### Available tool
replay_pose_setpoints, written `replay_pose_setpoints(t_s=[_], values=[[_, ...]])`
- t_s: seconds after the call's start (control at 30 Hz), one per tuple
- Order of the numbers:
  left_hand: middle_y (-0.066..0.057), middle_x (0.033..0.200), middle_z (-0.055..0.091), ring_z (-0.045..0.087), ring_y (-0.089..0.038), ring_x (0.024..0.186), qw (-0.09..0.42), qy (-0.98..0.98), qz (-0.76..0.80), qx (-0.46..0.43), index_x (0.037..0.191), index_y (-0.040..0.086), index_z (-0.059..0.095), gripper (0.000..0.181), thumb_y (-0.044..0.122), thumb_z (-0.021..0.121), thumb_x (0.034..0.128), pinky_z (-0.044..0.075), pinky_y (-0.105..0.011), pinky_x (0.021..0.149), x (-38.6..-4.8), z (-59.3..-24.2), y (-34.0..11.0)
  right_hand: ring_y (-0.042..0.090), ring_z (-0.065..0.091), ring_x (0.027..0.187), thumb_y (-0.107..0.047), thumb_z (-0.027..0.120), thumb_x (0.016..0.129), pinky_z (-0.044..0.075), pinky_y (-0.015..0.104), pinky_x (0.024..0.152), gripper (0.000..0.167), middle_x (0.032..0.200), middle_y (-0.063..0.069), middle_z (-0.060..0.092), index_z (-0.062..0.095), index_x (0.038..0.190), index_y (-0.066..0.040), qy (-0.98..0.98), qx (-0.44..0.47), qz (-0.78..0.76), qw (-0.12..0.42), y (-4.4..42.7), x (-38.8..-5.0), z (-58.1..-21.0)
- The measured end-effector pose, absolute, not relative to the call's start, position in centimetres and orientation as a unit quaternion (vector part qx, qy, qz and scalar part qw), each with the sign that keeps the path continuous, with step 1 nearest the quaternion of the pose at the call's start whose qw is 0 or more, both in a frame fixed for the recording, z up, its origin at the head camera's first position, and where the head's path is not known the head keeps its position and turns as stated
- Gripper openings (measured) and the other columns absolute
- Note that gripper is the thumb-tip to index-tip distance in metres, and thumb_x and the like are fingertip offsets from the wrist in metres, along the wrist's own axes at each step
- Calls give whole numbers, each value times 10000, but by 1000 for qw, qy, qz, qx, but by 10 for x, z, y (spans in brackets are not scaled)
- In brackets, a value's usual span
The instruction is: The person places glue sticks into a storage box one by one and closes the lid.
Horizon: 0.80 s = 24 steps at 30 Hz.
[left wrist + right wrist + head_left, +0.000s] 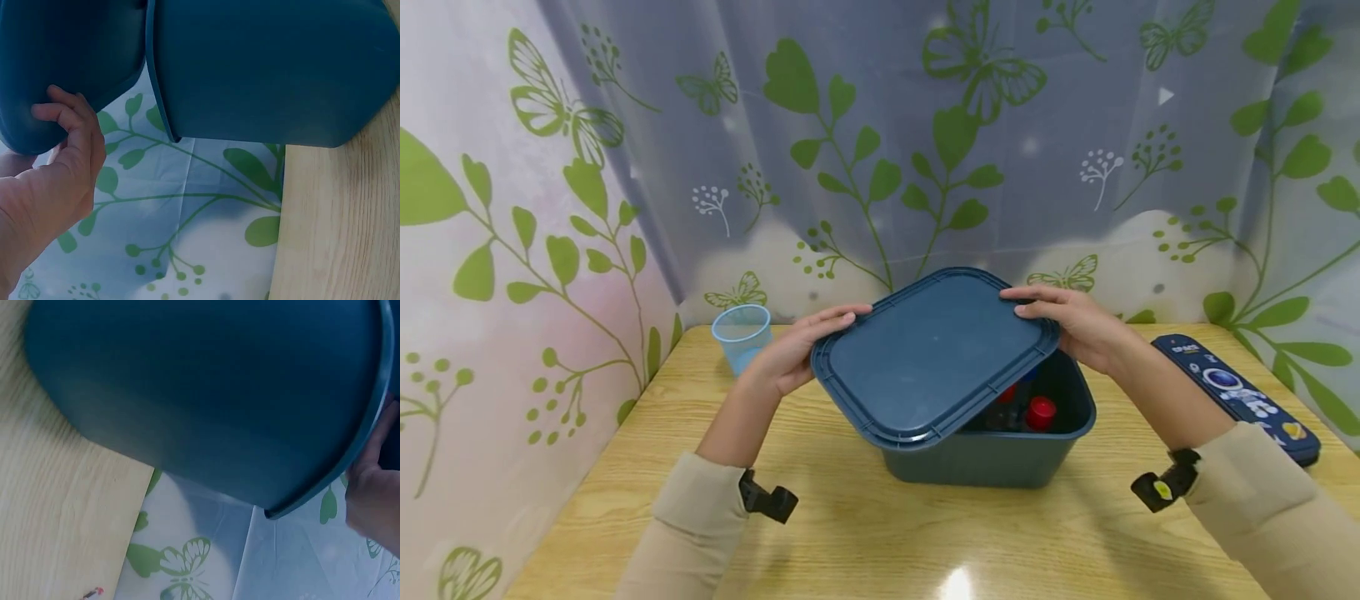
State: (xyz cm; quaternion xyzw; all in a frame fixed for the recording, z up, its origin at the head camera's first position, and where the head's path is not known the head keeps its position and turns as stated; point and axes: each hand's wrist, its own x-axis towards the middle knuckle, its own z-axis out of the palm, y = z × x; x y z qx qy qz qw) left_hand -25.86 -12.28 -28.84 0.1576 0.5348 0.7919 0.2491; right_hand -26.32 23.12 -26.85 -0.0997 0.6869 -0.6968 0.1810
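A dark blue plastic lid (936, 358) is held tilted over a matching storage box (985, 462), leaving the box's right part uncovered. My left hand (797, 350) grips the lid's left edge; the left wrist view shows its fingers (56, 115) curled under the rim. At the far right edge, my right hand (1078, 329) pinches the lid, its thumb side partly on top. In the right wrist view the box (200, 394) hides much of that hand (375, 494). Inside the box a red cap (1041, 413) shows among dark items that are hard to make out.
Behind the left hand stands a light blue translucent cup (741, 329). To the right lies a dark blue pencil case (1232, 392) with space pictures, partly behind the right forearm. A leaf-and-butterfly curtain (880, 167) hangs along the back edge of the wooden table (850, 542).
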Motion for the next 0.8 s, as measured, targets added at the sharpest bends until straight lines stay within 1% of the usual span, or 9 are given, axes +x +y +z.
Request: replay_pose_setpoints(t_s=[0.07, 0.17, 0.27, 0.37, 0.47, 0.63, 0.73, 0.8], values=[[-133, 1169, 560, 664, -186, 745, 250, 527, 797, 158, 1282, 81, 501, 304, 139, 390, 1006, 530, -256, 659, -260, -288, -121, 173, 624, 885, -172, 562, 935, 508, 296, 760, 262, 1462, 143, 204, 598, 1190, -222, 679, -86, -706, 182, 232, -260, -269], [-143, 1263, 488, 660, -187, 794, 251, 521, 799, 165, 1384, 59, 389, 381, 142, 368, 1012, 526, -258, 690, -260, -286, -119, 160, 626, 875, -173, 565, 932, 506, 285, 760, 230, 1446, 149, 214, 615, 1142, -254, 668, -70, -721, 172, 234, -254, -270], [-126, 1295, 450, 641, -162, 848, 238, 536, 792, 169, 1437, 45, 285, 434, 132, 349, 1016, 518, -256, 715, -259, -284, -117, 137, 620, 882, -157, 566, 930, 505, 270, 758, 215, 1474, 139, 164, 647, 1101, -259, 652, -60, -740, 156, 235, -248, -270], [-93, 1243, 471, 600, -138, 890, 211, 563, 783, 158, 1441, 64, 282, 439, 133, 359, 1013, 493, -259, 745, -258, -282, -116, 103, 612, 896, -139, 577, 922, 502, 243, 749, 209, 1515, 103, 72, 681, 1056, -260, 633, -49, -761, 136, 238, -241, -270], [-70, 1210, 477, 560, -159, 948, 186, 590, 772, 148, 1440, 82, 280, 446, 142, 378, 1009, 462, -285, 804, -255, -280, -116, 77, 611, 893, -132, 596, 909, 498, 217, 739, 201, 1526, 75, 21, 690, 1036, -256, 618, -33, -777, 115, 242, -235, -270], [-114, 1221, 456, 545, -212, 983, 173, 621, 751, 139, 1449, 82, 228, 498, 136, 419, 993, 418, -365, 909, -246, -280, -113, 75, 617, 870, -131, 612, 897, 498, 203, 727, 213, 1526, 66, 7, 660, 1074, -239, 600, -17, -795, 84, 247, -227, -273], [-158, 1221, 451, 557, -215, 955, 171, 640, 736, 140, 1456, 63, 182, 548, 120, 446, 979, 411, -397, 926, -241, -282, -110, 76, 621, 847, -122, 613, 895, 499, 195, 717, 210, 1525, 65, 11, 666, 1066, -233, 588, -10, -806, 67, 248, -224, -275], [-172, 1209, 455, 570, -212, 924, 170, 648, 729, 140, 1450, 55, 183, 558, 111, 462, 970, 418, -404, 921, -238, -283, -109, 74, 621, 842, -114, 613, 894, 498, 190, 714, 213, 1525, 60, 18, 676, 1064, -225, 579, -7, -814, 55, 248, -222, -277]])
